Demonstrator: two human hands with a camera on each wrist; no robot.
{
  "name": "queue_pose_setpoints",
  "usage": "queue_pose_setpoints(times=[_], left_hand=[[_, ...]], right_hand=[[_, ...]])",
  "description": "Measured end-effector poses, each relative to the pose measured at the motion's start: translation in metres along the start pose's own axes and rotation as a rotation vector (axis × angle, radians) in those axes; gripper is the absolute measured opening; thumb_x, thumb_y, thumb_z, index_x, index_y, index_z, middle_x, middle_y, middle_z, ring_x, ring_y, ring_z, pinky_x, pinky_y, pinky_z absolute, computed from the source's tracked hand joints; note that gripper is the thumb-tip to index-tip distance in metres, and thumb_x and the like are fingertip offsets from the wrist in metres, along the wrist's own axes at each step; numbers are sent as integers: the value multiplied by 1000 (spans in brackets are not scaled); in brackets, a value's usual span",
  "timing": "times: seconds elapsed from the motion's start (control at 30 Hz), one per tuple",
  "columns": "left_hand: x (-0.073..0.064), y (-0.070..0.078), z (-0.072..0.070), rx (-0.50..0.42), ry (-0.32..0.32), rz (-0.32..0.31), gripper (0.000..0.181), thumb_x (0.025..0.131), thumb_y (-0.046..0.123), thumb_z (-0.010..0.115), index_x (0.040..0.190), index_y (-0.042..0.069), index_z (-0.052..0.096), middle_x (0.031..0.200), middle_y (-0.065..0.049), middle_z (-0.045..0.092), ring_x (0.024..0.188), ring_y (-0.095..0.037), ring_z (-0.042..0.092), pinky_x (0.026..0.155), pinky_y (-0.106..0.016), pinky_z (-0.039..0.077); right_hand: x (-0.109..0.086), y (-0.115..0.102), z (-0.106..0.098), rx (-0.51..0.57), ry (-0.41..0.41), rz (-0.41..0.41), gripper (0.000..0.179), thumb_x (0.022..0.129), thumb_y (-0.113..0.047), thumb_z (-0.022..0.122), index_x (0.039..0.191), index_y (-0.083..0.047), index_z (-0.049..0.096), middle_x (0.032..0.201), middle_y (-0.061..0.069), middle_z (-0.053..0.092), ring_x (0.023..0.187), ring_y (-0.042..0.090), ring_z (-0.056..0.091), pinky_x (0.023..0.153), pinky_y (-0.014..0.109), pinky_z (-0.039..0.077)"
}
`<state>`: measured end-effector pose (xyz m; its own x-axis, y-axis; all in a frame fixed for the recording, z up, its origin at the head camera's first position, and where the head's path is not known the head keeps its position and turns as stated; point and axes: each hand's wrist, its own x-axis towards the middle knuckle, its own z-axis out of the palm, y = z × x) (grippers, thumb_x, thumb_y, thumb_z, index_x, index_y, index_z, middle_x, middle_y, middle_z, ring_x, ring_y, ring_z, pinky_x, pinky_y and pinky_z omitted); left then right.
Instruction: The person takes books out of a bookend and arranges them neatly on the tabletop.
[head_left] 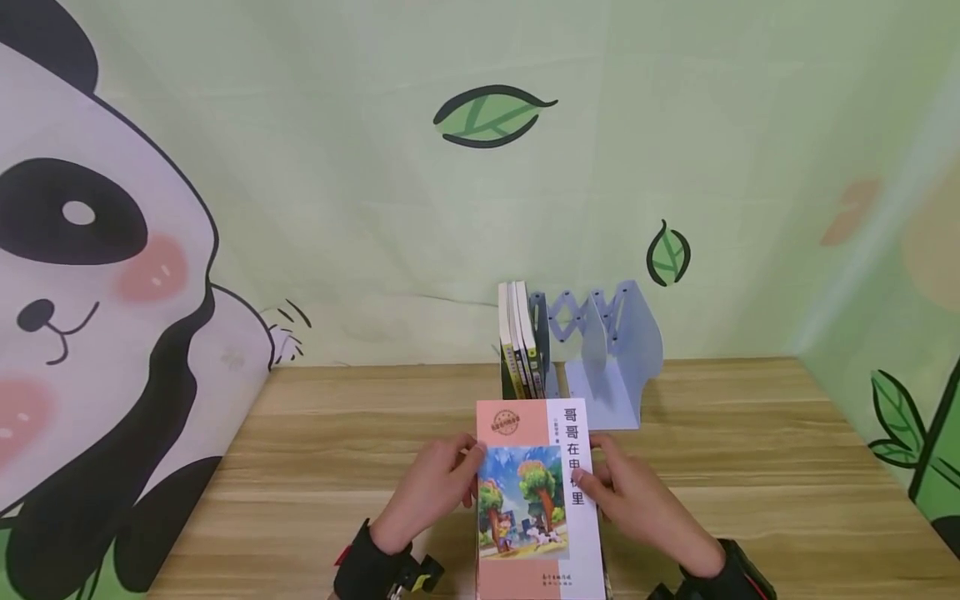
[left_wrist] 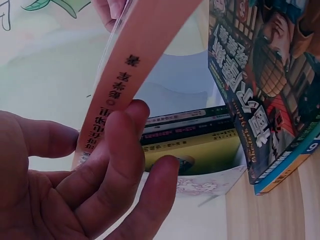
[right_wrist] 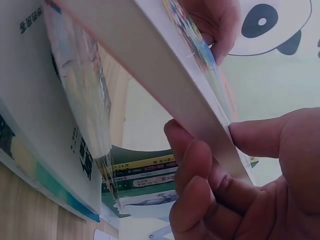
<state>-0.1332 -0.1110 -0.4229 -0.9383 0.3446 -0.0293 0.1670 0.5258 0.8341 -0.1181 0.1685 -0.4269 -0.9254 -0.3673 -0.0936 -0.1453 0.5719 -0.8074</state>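
A pink and white paperback book with a picture of trees on its cover is held up between both hands, cover facing the head camera. My left hand pinches its spine edge, thumb in front and fingers behind; the left wrist view shows the pink spine with lettering. At the opposite edge, my right hand grips it, the thumb on the cover and curled fingers behind the pages. Lower down, other books lie stacked on the table, mostly hidden from the head camera by the held book.
Behind the book stands a pale blue expanding book rack with crossed links and upright dividers. Several thin books stand upright at its left end. The wooden table meets a green printed backdrop with a panda and leaves.
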Motion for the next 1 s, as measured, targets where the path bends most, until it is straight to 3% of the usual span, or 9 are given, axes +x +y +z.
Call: queue_pose_setpoints(times=[0.5,0.73,0.87,1.0], left_hand=[[7,-11,6,17,-43,-50,32,104,30,45,100,6,66,63,-6,62,51,-15,56,45,-25,35],[9,-15,9,27,-69,-51,33,104,30,45,96,6,66,64,-11,62,50,-14,53,46,-25,34],[9,-16,10,56,-63,-38,34,104,31,46,96,5,66,61,-4,57,49,-13,49,46,-25,33],[10,-18,11,46,-71,-40,34,104,31,46,94,5,66,61,-4,57,50,-14,50,46,-26,34]], right_hand=[[5,7,5,-36,-26,39,51,101,-30,55,143,-8,36,72,-2,63,48,9,42,44,21,30],[6,12,7,-23,-61,30,50,101,-31,54,140,-5,37,79,-1,67,51,11,47,45,23,36],[6,13,8,-26,-74,26,47,102,-30,54,137,-3,38,82,0,68,53,12,48,46,23,35],[7,13,9,-14,-78,37,45,101,-28,55,134,-1,40,84,2,67,56,13,50,47,23,35]])
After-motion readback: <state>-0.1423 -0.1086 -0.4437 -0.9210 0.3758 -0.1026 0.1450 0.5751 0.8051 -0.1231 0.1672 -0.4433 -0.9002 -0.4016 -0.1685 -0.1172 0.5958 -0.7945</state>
